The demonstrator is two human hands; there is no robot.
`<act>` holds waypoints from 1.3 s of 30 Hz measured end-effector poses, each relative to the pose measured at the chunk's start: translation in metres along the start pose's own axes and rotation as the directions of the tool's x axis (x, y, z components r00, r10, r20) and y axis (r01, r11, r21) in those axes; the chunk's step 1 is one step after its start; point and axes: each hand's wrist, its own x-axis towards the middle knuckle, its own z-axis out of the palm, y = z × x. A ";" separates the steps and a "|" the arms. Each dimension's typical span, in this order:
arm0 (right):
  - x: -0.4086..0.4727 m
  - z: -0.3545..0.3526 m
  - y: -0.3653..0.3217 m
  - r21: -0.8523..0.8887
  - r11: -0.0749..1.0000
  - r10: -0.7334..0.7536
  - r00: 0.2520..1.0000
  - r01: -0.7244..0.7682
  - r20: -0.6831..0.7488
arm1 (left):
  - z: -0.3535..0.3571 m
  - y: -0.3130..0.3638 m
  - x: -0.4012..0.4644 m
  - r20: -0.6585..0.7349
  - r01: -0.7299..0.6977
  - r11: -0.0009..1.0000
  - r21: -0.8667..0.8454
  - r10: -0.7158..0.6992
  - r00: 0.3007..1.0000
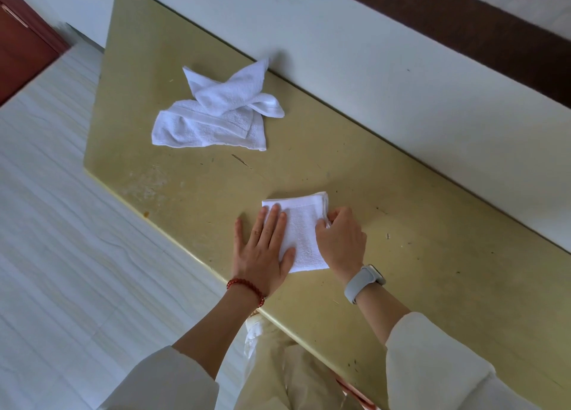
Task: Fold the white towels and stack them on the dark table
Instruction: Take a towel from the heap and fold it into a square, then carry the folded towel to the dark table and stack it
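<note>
A folded white towel (301, 230) lies near the front edge of the yellowish desk (401, 211), with the left hand (262, 249) lying flat, fingers straight and spread, on its left side. The right hand (340, 239) pinches the towel's right edge with curled fingers. Well apart, near the wall, two unfolded white towels (216, 113) lie crumpled, one over the other
</note>
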 end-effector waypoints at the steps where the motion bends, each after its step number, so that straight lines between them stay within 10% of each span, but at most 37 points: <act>1: 0.001 -0.002 -0.001 0.105 0.993 0.048 0.998 -0.051 0.036 | -0.001 0.001 0.000 0.001 0.006 1.000 0.000 -0.006 1.000; 6: 0.007 -0.013 -0.002 0.327 0.942 0.029 0.987 -0.079 0.157 | -0.002 0.003 0.000 -0.014 0.034 0.999 -0.009 -0.034 0.999; 14: 0.000 -0.036 0.008 0.195 0.767 -0.630 0.776 0.611 0.044 | -0.033 -0.012 0.013 -0.026 0.327 0.780 -0.534 -0.402 0.915; 24: 0.004 -0.040 0.004 0.269 0.810 -0.528 0.847 0.522 -0.053 | -0.070 -0.019 0.013 0.030 0.219 0.448 -0.867 -0.391 0.920; 31: -0.045 -0.003 -0.066 0.282 0.757 -0.613 0.790 0.589 -0.002 | -0.106 -0.049 -0.050 -0.225 0.363 0.645 -0.673 -0.646 0.730; 39: -0.188 0.072 -0.168 0.094 0.577 -0.816 0.569 0.811 0.102 | -0.140 -0.153 -0.201 -0.315 0.535 0.554 -0.638 -0.822 0.475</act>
